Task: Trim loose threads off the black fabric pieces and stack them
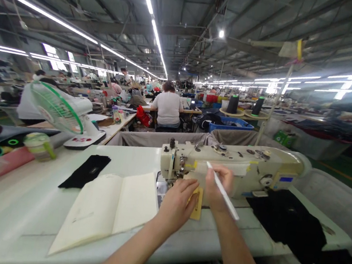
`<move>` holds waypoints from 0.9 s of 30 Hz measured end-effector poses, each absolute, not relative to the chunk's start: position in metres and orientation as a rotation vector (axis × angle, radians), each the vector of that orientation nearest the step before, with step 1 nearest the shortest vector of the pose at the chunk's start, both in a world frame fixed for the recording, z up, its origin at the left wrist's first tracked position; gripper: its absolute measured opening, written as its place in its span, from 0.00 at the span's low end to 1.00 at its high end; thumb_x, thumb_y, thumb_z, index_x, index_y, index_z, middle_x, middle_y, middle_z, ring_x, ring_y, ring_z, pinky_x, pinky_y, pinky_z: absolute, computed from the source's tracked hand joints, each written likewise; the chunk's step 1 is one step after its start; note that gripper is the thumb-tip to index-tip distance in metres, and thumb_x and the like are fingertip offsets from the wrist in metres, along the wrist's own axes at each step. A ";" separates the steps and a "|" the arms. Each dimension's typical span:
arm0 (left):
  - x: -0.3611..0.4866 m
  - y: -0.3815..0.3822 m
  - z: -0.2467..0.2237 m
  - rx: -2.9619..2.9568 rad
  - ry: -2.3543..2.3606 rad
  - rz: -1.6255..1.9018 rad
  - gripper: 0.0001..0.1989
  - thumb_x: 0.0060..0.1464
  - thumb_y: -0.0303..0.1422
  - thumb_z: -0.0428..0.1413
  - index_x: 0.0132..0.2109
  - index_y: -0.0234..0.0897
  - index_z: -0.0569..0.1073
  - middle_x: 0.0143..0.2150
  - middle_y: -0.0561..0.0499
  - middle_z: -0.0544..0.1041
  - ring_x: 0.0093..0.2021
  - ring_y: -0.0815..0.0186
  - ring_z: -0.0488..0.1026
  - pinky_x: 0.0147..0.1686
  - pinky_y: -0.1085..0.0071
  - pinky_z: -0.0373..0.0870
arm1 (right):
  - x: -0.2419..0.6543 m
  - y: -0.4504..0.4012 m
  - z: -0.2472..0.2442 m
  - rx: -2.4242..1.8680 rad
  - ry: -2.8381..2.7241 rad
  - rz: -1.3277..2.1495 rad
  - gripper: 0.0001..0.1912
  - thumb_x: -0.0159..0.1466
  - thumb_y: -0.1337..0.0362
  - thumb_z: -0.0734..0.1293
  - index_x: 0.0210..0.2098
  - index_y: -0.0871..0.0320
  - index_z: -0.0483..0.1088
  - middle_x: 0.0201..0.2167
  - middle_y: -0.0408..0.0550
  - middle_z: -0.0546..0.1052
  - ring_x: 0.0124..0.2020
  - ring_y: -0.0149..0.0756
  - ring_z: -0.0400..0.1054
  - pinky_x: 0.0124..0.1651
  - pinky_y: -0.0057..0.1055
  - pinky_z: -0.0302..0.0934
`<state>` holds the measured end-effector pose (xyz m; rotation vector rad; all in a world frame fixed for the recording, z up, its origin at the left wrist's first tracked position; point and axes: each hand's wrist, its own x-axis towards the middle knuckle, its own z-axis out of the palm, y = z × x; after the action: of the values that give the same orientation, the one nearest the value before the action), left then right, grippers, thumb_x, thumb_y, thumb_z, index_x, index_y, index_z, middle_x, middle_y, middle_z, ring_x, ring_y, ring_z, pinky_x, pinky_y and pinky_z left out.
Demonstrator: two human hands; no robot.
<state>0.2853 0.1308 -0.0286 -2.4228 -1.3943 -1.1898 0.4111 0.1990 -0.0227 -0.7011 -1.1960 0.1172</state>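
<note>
At the front of the sewing machine point(271, 161), both bare hands up close to the machine body. Right hand point(221, 184): closed around a white pen point(225, 198), one end pointing up-left toward the machine, the other sticking out down-right past the wrist. Contact between pen and machine: can't tell. Left hand point(177, 203): back up, fingers bent and close together, just beside the needle area and next to a yellow plate point(198, 207), partly covering it. Can't tell if it grips anything.

Open notebook point(134, 195) lies flat on the tabletop point(186, 255), left of the left hand; faint marks on its left page. Folded black cloth point(86, 172) just beyond it, up-left. Larger black fabric point(287, 218) at the machine's right end, hanging over the tabletop edge.

Farther left: green-rimmed fan point(58, 109), tilted; cup with green handle point(39, 147) near its base; pink roll point(15, 159) next to the cup. Behind the machine: two dark thread cones point(232, 104) on round stands, blue basket point(237, 126), co-worker in a white shirt point(167, 109) seated, back to camera.
</note>
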 end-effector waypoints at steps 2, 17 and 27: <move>0.281 0.121 -0.044 -2.525 -1.432 -1.167 0.12 0.61 0.26 0.51 0.49 0.36 0.76 0.46 0.44 0.80 0.46 0.58 0.76 0.47 0.60 0.77 | 0.421 0.184 -0.027 -0.798 -1.085 0.161 0.11 0.63 0.54 0.66 0.38 0.54 0.65 0.35 0.48 0.76 0.36 0.38 0.73 0.41 0.39 0.70; 0.134 0.033 -0.069 -1.856 -1.785 -1.256 0.13 0.60 0.30 0.53 0.51 0.39 0.77 0.46 0.45 0.81 0.48 0.57 0.77 0.52 0.56 0.74 | 0.488 0.093 -0.126 -1.381 -1.281 0.302 0.25 0.65 0.38 0.58 0.35 0.53 0.70 0.25 0.52 0.80 0.29 0.46 0.75 0.37 0.42 0.67; -0.008 0.057 -0.063 -1.037 -2.557 -1.357 0.19 0.55 0.32 0.50 0.50 0.28 0.76 0.49 0.37 0.80 0.47 0.55 0.78 0.50 0.59 0.73 | 0.474 0.084 -0.138 -1.511 -1.517 0.457 0.36 0.60 0.31 0.58 0.38 0.59 0.76 0.30 0.53 0.81 0.26 0.42 0.74 0.29 0.35 0.68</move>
<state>-0.0080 0.0566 -0.0625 -1.0369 -2.5567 -1.3573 0.4739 0.0835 -0.1376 -1.5109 -1.5168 0.4574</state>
